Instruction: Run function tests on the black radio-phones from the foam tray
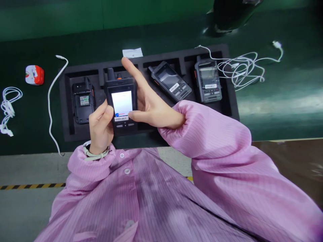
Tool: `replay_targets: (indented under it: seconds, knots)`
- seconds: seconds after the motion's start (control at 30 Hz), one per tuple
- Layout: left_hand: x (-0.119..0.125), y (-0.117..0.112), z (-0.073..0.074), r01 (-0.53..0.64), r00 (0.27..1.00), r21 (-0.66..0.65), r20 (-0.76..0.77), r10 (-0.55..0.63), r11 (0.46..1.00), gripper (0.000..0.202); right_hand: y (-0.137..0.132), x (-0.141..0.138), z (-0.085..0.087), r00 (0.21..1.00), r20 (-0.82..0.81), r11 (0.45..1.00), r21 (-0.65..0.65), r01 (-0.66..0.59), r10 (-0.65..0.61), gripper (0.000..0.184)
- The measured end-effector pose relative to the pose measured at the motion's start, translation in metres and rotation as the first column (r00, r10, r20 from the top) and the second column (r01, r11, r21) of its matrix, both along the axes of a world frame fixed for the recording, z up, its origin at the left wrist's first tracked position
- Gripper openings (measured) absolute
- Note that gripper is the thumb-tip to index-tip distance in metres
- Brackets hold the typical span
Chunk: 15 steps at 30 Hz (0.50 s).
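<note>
My left hand (101,126) is wrapped around the lower left side of a black two-way radio (110,97) with a lit white screen, a stubby antenna and an orange button. The thumb of my right hand (148,104) touches the screen's lower right corner, and its index finger points up past the radio's right side. Beneath is a black foam tray (68,132). In it lie a radio with its back uncovered (84,101), a tilted radio with a dark screen (171,80) and another dark-screened radio (208,80) at the right.
A tangled white cable (242,70) overlaps the tray's right end. Further left are a loose white cable (50,104), a coiled cable (8,107) and a red-and-white object (34,75). A white slip (132,53) lies behind the tray; a dark object (230,15) stands at the back.
</note>
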<state>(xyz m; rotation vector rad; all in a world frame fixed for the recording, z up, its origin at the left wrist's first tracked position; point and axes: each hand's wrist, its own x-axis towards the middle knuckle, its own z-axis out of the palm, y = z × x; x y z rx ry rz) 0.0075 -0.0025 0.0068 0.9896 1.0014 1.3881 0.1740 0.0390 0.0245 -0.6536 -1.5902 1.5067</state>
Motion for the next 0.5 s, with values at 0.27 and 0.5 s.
replay_targets:
  seconds: [0.27, 0.5]
  knots:
    - [0.0, 0.0, 0.0, 0.014, 1.0, 0.022, 0.015, -0.014, 1.0, 0.027, -0.002, 0.0, 0.0, 0.997, -0.062, 0.994, -0.094, -0.046, 0.04, 0.105]
    - [0.0, 0.0, 0.0, 0.042, 0.999, 0.035, -0.027, -0.041, 0.999, 0.025, -0.003, -0.005, -0.007, 0.998, -0.043, 0.996, -0.069, 0.05, -0.053, 0.086]
